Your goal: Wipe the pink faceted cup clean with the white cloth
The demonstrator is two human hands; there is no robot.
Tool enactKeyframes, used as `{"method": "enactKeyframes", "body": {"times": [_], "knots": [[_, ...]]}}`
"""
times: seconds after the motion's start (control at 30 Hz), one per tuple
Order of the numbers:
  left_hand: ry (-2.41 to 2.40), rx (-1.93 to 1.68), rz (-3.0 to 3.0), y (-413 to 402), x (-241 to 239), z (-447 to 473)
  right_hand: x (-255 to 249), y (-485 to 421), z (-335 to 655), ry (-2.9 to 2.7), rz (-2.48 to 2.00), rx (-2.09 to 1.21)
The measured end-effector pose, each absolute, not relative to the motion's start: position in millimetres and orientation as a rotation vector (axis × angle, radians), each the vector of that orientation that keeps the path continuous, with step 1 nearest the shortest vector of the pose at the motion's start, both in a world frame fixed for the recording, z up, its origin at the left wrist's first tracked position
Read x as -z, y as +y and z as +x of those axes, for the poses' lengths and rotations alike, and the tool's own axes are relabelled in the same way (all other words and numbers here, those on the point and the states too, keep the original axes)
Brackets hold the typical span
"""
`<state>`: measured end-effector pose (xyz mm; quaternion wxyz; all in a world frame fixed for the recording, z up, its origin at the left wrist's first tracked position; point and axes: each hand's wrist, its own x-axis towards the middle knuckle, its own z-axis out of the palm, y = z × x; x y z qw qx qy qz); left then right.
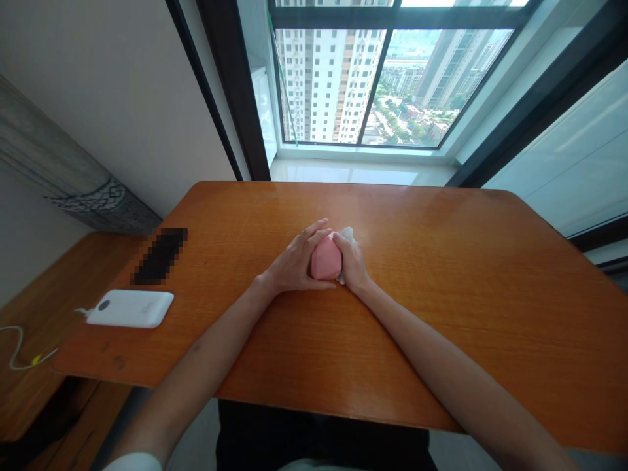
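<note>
A small pink rounded object (326, 260) rests on the orange wooden table (441, 275) near its middle. My left hand (296, 263) wraps around the object's left side, fingers curled over its top. My right hand (351, 261) presses against its right side, and its fingers hold a bit of white tissue or cloth (346, 233) that pokes out above and below the hand. Both hands meet over the pink object and hide most of it.
A white power bank (131, 308) with a white cable (19, 350) lies near the table's left edge. A dark flat item (159, 256), pixelated, sits behind it. A lower wooden bench (34, 307) stands on the left. A large window (373, 78) is beyond the table.
</note>
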<state>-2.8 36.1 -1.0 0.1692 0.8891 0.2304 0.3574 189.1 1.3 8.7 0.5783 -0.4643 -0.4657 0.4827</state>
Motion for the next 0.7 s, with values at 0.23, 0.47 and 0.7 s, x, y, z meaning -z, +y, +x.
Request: {"method": "enactKeyframes", "body": {"times": [0.23,0.47,0.7], "knots": [[0.729,-1.069,2.574,33,-6,-1,-11,1,189,-1.106,-1.122,-1.096],[0.851,-1.102,2.264,28,-13,10,-5,0,190,-1.099,-1.114,-1.061],[0.927,-0.944,1.895,27,-8,11,5,0,190,-1.129,-1.094,-1.082]]}}
